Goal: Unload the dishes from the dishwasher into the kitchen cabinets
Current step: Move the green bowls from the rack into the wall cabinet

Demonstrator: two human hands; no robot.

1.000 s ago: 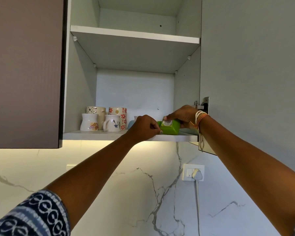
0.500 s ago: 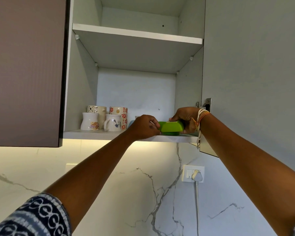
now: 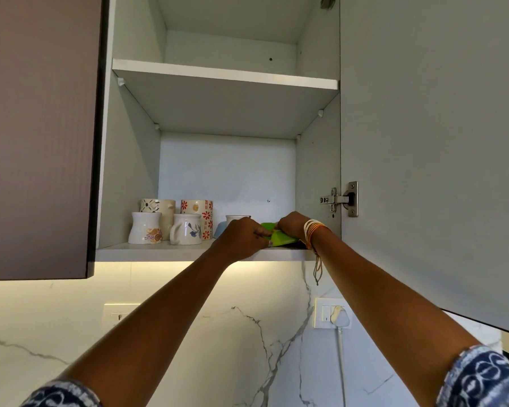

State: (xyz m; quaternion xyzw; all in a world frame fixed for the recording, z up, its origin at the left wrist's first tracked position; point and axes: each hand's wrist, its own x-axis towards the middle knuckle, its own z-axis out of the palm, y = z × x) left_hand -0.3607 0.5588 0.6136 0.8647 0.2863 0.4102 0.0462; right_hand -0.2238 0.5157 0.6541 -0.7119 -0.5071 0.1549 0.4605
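Both my hands reach up to the lower shelf [image 3: 159,251] of an open wall cabinet. My left hand [image 3: 241,237] and my right hand [image 3: 291,224] together grip a bright green dish [image 3: 279,238] that rests at the shelf's front right. The dish is partly hidden by my fingers. Several patterned mugs [image 3: 185,229] stand on the left of the same shelf, and a white cup [image 3: 235,218] with something pale blue [image 3: 219,230] beside it sits just behind my left hand.
The upper shelf [image 3: 224,74] looks bare from below. The cabinet door [image 3: 423,142] hangs open on the right, its hinge [image 3: 340,198] near my right wrist. A brown closed door [image 3: 39,127] is left. Below, a marble backsplash carries a socket with a plug [image 3: 337,317].
The green dish has gone from raised at the shelf edge to lying lower on the shelf, a little further in. Both hands stay on it. The view has tilted upward.
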